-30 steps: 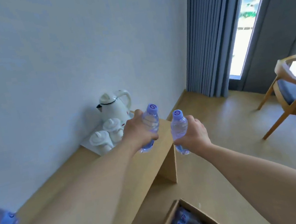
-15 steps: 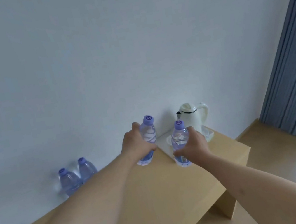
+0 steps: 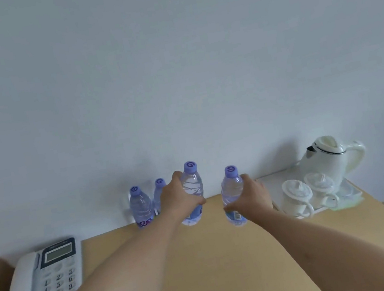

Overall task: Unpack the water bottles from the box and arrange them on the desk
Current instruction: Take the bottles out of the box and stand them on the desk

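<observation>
Both bare forearms reach forward over the light wooden desk (image 3: pixel 203 256) toward the pale wall. The left hand (image 3: pixel 178 201) grips a clear plastic water bottle with a purple cap (image 3: pixel 192 188) around its middle, thumb across the front and fingers wrapped behind, so most of the label is covered; the bottle stands upright, but whether its base touches the desk cannot be told. The right hand (image 3: pixel 252 197) grips a second clear plastic bottle with a purple cap (image 3: pixel 230 189) from the right side, thumb low across the front; its fingers are hidden behind the bottle, and its base seems to sit at or just above the desktop. These 2 held bottles are apart from each other. Behind the left hand, near the wall, stand 2 more bottles: a clear purple-capped bottle on the far left (image 3: pixel 141 207), fully visible, and just beside it another purple-capped bottle (image 3: pixel 159 193) whose lower body is hidden by the left hand. The box named in the task is out of view. At the left edge a white corded desk telephone with a grey display (image 3: pixel 44 282) lies on the desk, its cord cut off at the bottom. To the right, a white tray (image 3: pixel 349 192) holds a white electric kettle (image 3: pixel 327 161) and 2 white lidded cups (image 3: pixel 306 191), slightly blurred.
</observation>
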`<state>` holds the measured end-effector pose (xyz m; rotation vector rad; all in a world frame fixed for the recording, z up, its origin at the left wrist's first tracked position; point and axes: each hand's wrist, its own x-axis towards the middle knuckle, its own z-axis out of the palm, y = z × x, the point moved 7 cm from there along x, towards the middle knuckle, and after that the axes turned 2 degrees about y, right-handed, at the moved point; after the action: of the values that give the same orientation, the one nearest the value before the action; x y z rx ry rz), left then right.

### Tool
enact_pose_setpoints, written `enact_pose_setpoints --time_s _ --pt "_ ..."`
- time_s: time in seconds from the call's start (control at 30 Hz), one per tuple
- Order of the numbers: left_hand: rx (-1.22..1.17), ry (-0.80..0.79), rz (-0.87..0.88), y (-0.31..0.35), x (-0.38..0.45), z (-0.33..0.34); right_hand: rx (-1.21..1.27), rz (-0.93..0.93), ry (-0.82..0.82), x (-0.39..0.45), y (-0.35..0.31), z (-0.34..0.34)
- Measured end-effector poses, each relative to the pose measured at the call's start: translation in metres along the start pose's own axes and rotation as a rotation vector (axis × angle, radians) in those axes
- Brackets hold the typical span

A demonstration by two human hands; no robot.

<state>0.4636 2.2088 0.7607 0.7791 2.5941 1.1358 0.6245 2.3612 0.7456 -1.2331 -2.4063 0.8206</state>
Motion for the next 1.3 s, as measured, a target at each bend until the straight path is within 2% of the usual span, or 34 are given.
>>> enact_pose_setpoints --time_s 0.17,0.33,0.5,0.63,0.8,1.0,1.1,1.3 --pt "0.108 0.028 -0.092 -0.025 0.026 0.033 -0.003 -0.036 -0.117 0.049 0.002 0.042" --pt "0.072 0.095 -0.231 -0.048 0.056 0.065 0.035 -0.058 -0.241 0.089 0.010 0.082" --pt "0.003 0.204 -0.331 -0.067 0.064 0.084 0.097 -0.066 -0.282 0.107 0.010 0.117" --pt "0.025 0.216 -0.358 -0.068 0.071 0.091 0.203 -0.048 -0.277 0.113 0.004 0.134" --pt "-0.051 0.285 -0.301 -0.057 0.076 0.092 0.267 -0.015 -0.228 0.128 0.001 0.140" --pt "0.160 0.267 -0.313 -0.053 0.084 0.074 0.281 0.007 -0.231 0.130 0.004 0.147" --pt "0.239 0.295 -0.263 -0.048 0.085 0.071 0.294 0.021 -0.234 0.129 0.004 0.150" --pt "0.215 0.312 -0.196 -0.046 0.075 0.070 0.214 -0.066 -0.256 0.124 0.000 0.146"
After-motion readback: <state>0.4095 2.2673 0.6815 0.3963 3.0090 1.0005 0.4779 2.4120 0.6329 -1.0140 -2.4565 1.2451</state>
